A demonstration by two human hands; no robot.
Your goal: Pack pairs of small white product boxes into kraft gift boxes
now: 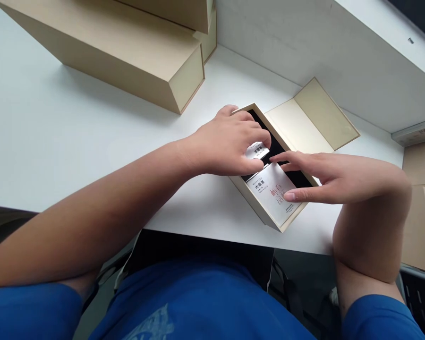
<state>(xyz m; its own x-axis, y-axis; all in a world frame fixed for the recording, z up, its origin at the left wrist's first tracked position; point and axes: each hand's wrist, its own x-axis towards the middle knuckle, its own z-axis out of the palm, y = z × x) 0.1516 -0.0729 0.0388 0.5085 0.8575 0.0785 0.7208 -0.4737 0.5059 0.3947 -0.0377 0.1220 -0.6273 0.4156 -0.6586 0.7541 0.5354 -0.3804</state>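
A beige gift box (258, 208) with a black lining lies open at a slant on the white table. Inside its near end rests a white tea packet (269, 184) printed with dark and red characters. My left hand (230, 141) reaches over the far half, its fingers and thumb curled around another white tea packet (258, 150), most of which is hidden. Over the near packet, my right hand (315, 177) has its thumb on the printed face and its stretched fingertips by the upper edge.
The box's hinged lid (326, 113) is folded back toward the white partition (286, 42). Large closed beige boxes (127, 56) stand stacked at the back left. More cardboard boxes (420, 163) sit at the right, with a small white packet (416, 133) on top. The table's front edge runs close to my body.
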